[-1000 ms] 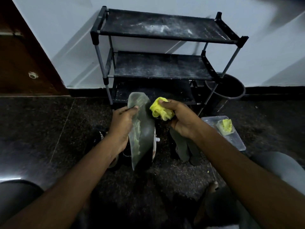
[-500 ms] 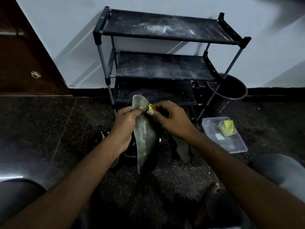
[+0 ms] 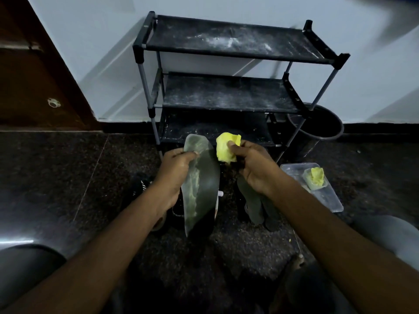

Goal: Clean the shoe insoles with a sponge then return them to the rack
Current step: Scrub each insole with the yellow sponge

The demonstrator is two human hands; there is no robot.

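While left hand pinches the streaked insole mid-frame, right hand clenches the sponge just beside it; I judge scrubbing unfinished, rack upper-centre showing no insoles.

Wall: pale blue-grey, black skirting. Door: brown wood, well left of the left hand. Floor: dark speckled stone, dim, glare patch far left. Shoe rack: black, three dusty tiers, against wall just beyond the right hand.

Dark speckled floor.
Holding three-tier black shoe rack, black bin just beside, clear plastic tray, dark insoles, black shoe.
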